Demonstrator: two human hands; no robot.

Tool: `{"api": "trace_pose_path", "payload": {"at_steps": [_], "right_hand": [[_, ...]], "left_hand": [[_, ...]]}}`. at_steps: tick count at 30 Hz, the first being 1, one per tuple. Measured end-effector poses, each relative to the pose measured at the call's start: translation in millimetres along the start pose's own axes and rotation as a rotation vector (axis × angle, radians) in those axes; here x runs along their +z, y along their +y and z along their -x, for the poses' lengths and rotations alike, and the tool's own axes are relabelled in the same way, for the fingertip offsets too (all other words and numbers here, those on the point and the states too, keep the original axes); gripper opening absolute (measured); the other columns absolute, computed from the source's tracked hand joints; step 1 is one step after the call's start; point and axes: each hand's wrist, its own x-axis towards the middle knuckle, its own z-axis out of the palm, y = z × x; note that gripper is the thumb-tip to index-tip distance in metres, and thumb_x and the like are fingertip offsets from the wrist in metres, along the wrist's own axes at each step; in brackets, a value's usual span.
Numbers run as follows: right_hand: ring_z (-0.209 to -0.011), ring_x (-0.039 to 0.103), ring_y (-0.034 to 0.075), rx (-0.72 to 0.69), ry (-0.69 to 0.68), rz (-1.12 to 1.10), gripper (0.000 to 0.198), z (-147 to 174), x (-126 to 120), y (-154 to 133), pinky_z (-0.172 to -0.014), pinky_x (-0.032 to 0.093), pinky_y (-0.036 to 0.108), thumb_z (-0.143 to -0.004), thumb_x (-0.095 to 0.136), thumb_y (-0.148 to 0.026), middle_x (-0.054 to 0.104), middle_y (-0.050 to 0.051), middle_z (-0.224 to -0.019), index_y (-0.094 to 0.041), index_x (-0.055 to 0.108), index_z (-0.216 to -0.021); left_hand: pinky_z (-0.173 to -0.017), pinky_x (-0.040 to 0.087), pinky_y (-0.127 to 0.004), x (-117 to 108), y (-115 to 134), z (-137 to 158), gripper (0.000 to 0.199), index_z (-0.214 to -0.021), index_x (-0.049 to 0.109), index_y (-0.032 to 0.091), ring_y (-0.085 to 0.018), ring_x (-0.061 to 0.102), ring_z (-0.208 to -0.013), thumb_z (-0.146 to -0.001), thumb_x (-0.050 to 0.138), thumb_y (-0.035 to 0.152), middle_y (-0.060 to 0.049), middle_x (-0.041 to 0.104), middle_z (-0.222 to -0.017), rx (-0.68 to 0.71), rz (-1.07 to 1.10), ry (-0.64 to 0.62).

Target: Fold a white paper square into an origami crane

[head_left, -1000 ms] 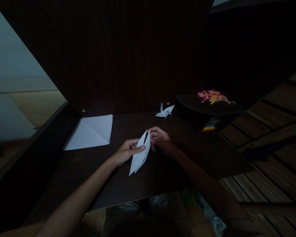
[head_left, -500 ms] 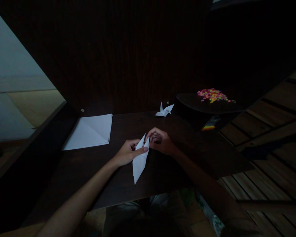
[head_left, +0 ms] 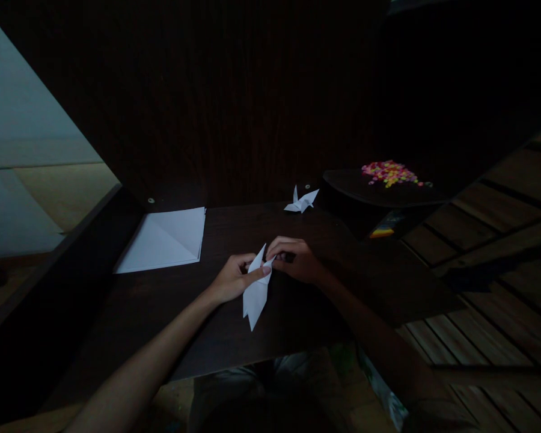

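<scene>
A folded white paper piece [head_left: 256, 296], long and pointed at both ends, is held just above the dark table. My left hand [head_left: 232, 279] pinches its middle, thumb on top and fingers beneath. At the upper right, my right hand [head_left: 296, 258] is closed on one of the narrow points, which leans to the right between thumb and fingers. The other upper point stands straight beside it. Behind my hands, a finished-looking paper crane [head_left: 302, 200] sits at the back of the table.
White paper sheets [head_left: 162, 240] with crease lines lie at the back left. Colourful small pieces [head_left: 393, 173] are heaped on a rounded dark shelf [head_left: 356, 191] at the right. A dark side board [head_left: 49, 282] borders the left, and a tall dark panel [head_left: 234, 102] rises behind.
My right hand has flattened its fingers and bent the right-hand point outward to the right. The lower tips of the folded paper have spread apart slightly.
</scene>
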Motion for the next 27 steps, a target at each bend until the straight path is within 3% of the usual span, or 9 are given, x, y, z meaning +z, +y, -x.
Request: {"api": "trace_pose_path", "payload": {"at_steps": [10, 15, 21, 27], "right_hand": [[-0.074, 0.058, 0.014, -0.003, 0.053, 0.053, 0.01, 2.1, 0.6, -1.5, -0.058, 0.044, 0.025, -0.082, 0.066, -0.023, 0.063, 0.005, -0.087, -0.019, 0.074, -0.087], [-0.069, 0.056, 0.012, 0.092, 0.067, -0.034, 0.017, 1.0, 3.2, 1.0, -0.056, 0.042, 0.024, -0.084, 0.065, -0.028, 0.063, 0.003, -0.081, -0.021, 0.075, -0.096], [-0.056, 0.052, 0.008, 0.26, 0.083, -0.262, 0.019, 0.0, 8.0, 3.4, -0.044, 0.038, 0.021, -0.083, 0.066, -0.032, 0.064, 0.003, -0.084, -0.021, 0.076, -0.094], [-0.067, 0.057, 0.01, 0.252, 0.083, -0.286, 0.012, -1.6, 7.5, -1.7, -0.05, 0.043, 0.02, -0.079, 0.07, -0.029, 0.065, 0.003, -0.085, -0.022, 0.077, -0.086]], "left_hand": [[-0.051, 0.035, -0.02, 0.2, -2.3, -0.8, 0.035, -0.074, 0.066, 0.012, -0.01, 0.048, -0.058, -0.075, 0.07, 0.046, 0.001, 0.056, -0.064, 0.103, -0.029, 0.162], [-0.052, 0.037, -0.02, -2.0, -3.7, -1.0, 0.034, -0.078, 0.067, 0.012, -0.011, 0.051, -0.058, -0.075, 0.071, 0.046, 0.001, 0.059, -0.066, 0.128, -0.023, 0.249], [-0.052, 0.038, -0.02, -2.2, -4.4, -1.9, 0.035, -0.084, 0.069, 0.012, -0.011, 0.052, -0.059, -0.078, 0.068, 0.046, -0.001, 0.062, -0.069, 0.133, -0.029, 0.25], [-0.054, 0.039, -0.021, -0.1, -3.3, -2.9, 0.034, -0.086, 0.069, 0.013, -0.012, 0.053, -0.062, -0.079, 0.068, 0.046, -0.001, 0.063, -0.072, 0.144, -0.043, 0.247]]}}
